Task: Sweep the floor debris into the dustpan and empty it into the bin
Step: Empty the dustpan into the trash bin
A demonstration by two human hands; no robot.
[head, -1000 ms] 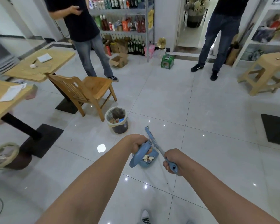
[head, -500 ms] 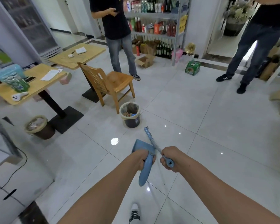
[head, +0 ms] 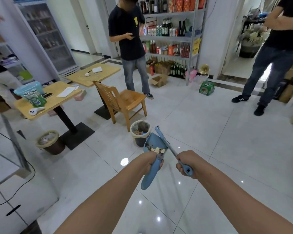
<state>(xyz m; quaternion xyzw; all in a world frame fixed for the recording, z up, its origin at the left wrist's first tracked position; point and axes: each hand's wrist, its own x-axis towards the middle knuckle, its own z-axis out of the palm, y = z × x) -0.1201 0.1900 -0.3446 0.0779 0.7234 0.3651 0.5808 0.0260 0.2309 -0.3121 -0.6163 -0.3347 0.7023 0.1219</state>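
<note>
My left hand (head: 151, 162) grips the handle of a blue dustpan (head: 154, 141), held up off the floor. Light debris (head: 157, 150) lies at the pan's near end by the handle. My right hand (head: 186, 163) holds the handle of a blue hand brush (head: 162, 137), whose head points up and away beside the pan. A dark bin (head: 140, 132) with a pale liner, partly full of rubbish, stands on the tiles just beyond the pan's far edge.
A wooden chair (head: 122, 101) stands behind the bin, with two wooden tables (head: 51, 100) to the left. A second bin (head: 48, 142) sits by a table base. Two people (head: 132, 48) stand near the stocked shelves (head: 172, 36). A cable (head: 22, 183) trails at the left.
The view has lifted and come closer to the bin. The dustpan has risen and swung toward the bin, with the brush staying alongside it.
</note>
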